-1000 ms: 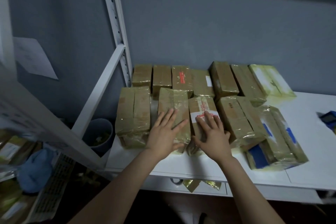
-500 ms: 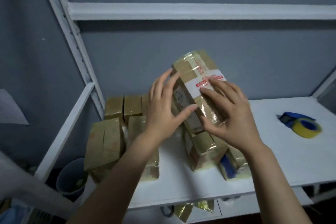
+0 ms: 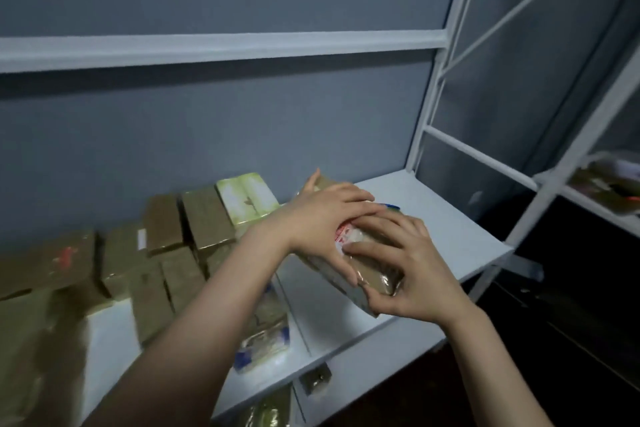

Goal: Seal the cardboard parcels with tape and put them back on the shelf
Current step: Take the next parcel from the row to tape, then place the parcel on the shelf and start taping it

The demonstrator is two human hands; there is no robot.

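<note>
Cardboard parcel (image 3: 363, 274) — lifted from the stack half a second earlier — I now gripped in left hand (image 3: 325, 218) and right hand (image 3: 405, 270) over bare shelf (image 3: 460, 229), ready for taping.

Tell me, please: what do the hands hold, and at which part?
One taped parcel: left hand flat over its top, right hand around its near end.

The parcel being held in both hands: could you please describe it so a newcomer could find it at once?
Start at the white shelf; over its bare right part, the left hand and right hand grip one tape-wrapped brown parcel. Unlike the parcels lying at left, it is being held and bears a white label with red print.
</note>
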